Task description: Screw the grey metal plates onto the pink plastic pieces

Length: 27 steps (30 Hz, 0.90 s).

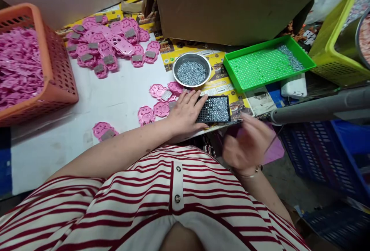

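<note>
My left hand [186, 113] lies with its fingers spread over the left end of a small black perforated tray [206, 108], which holds silvery bits at its right side. To the right of that tray, off the table edge, my right hand [245, 143] is raised and smeared by motion; whether it holds anything cannot be made out. A round metal bowl [175, 69] of similar small silvery pieces stands just behind the black tray. Several pink plastic parts [146, 115], some with grey metal plates, lie beside my left hand.
An orange basket [59, 62] of pink pieces stands at the left, near a heap of pink parts [101, 42]. Behind are a cardboard box [231, 12] and a green tray [237, 85]. A grey pole [315, 106], yellow basket [323, 50] and blue crates [320, 158] are right.
</note>
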{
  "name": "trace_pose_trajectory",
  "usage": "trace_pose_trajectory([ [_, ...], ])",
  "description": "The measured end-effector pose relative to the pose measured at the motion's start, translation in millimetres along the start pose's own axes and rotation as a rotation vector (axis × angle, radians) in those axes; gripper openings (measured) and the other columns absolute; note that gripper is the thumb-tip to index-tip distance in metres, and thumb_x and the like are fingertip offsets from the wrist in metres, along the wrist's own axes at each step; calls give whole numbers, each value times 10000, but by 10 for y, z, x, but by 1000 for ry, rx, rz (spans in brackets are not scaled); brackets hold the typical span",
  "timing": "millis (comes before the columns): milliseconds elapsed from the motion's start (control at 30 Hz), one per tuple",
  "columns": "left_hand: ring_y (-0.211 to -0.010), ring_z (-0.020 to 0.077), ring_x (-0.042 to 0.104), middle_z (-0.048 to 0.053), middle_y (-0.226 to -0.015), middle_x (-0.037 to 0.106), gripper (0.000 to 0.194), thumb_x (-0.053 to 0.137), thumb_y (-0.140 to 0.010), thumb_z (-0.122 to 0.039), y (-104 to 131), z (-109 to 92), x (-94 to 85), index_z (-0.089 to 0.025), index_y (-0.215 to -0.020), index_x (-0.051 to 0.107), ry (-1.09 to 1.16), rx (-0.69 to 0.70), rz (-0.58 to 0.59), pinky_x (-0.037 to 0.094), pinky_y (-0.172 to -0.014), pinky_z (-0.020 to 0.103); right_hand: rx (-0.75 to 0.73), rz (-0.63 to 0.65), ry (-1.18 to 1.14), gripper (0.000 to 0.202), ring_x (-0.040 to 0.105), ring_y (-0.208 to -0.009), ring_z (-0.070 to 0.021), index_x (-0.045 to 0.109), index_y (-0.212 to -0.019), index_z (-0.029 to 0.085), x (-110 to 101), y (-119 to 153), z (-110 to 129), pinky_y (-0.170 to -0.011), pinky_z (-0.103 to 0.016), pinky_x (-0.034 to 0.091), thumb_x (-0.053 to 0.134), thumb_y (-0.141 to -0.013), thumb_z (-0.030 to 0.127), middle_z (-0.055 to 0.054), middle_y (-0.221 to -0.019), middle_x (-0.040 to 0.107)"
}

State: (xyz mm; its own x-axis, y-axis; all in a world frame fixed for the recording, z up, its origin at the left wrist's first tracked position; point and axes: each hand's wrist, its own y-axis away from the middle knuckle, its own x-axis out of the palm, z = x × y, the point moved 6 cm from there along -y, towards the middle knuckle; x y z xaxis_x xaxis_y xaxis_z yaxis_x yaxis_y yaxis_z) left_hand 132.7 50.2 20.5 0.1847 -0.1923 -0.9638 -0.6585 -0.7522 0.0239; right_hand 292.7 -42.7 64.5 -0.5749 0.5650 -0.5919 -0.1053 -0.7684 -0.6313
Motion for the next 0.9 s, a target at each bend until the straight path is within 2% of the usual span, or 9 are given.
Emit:
trace_pose_trajectory([
  [67, -1443, 377, 321, 236, -1538, 381, 919, 602, -839, -600, 2, 19, 0, -57, -1516, 302, 3, -3, -30, 114, -1234, 513, -55, 223, 99, 608, 482, -1373, -320, 442, -1421, 172, 360, 87, 78, -1101, -551, 455, 485, -921, 514, -183, -1458, 503],
  [167, -1382, 383, 389, 234, -1478, 445, 917, 605, -821, -575, 12, 34, 15, -29, -1501, 320, 15, -7, -81, 158, -1220, 511, -18, 492, 311, 769, 336, -1469, -381, 318, -1466, -24, 752, 144, -8, -1187, -630, 300, 398, -950, 541, -323, -1527, 349],
  [367, -1411, 394, 360, 253, -1523, 385, 926, 653, -772, -440, -4, 22, 93, -38, -1518, 279, 23, 12, -59, 137, -1219, 534, -24, 634, 281, 849, 300, -1489, -370, 330, -1463, -51, 936, 150, 24, -1220, -569, 281, 342, -935, 614, -313, -1544, 318],
  [433, -1442, 389, 324, 251, -1553, 347, 912, 645, -795, -440, -10, 21, 107, -48, -1527, 266, 25, 10, -32, 107, -1227, 537, -26, 600, 209, 819, 280, -1504, -338, 336, -1480, 8, 915, 99, 7, -1227, -572, 266, 321, -939, 622, -268, -1559, 328],
  [500, -1467, 389, 281, 256, -1571, 316, 946, 637, -819, -532, -10, 24, 103, -41, -1532, 256, 32, -2, -13, 82, -1234, 539, 28, 478, 122, 784, 241, -1524, -305, 354, -1486, 72, 835, 4, -104, -1236, -581, 235, 315, -940, 632, -221, -1579, 321],
  [567, -1496, 385, 215, 245, -1601, 259, 1007, 609, -820, -654, -17, -8, 88, -42, -1537, 255, 32, 26, 5, 58, -1239, 540, 159, 293, -20, 735, 275, -1516, -274, 422, -1455, 125, 725, -99, -302, -1240, -567, 234, 319, -941, 640, -182, -1576, 354],
  [633, -1517, 352, 172, 201, -1631, 212, 988, 547, -842, -708, -53, -108, 78, -70, -1542, 265, 29, 134, 36, 53, -1247, 524, 379, 112, -265, 698, 405, -1452, -250, 516, -1383, 167, 662, -153, -545, -1224, -547, 288, 301, -938, 660, -151, -1515, 465],
  [767, -1524, 277, 187, 127, -1638, 232, 819, 414, -942, -654, -236, -368, 114, -113, -1545, 289, 46, 354, 119, 101, -1257, 459, 753, -99, -741, 695, 610, -1262, -221, 626, -1219, 195, 775, -139, -812, -1180, -512, 382, 344, -884, 735, -103, -1334, 643],
  [900, -1508, 261, 242, 113, -1607, 323, 671, 387, -1000, -531, -414, -416, 170, -104, -1517, 357, 69, 342, 155, 182, -1246, 418, 804, -166, -802, 670, 677, -1144, -199, 667, -1105, 198, 859, -181, -797, -1146, -484, 435, 417, -838, 759, -78, -1195, 712],
])
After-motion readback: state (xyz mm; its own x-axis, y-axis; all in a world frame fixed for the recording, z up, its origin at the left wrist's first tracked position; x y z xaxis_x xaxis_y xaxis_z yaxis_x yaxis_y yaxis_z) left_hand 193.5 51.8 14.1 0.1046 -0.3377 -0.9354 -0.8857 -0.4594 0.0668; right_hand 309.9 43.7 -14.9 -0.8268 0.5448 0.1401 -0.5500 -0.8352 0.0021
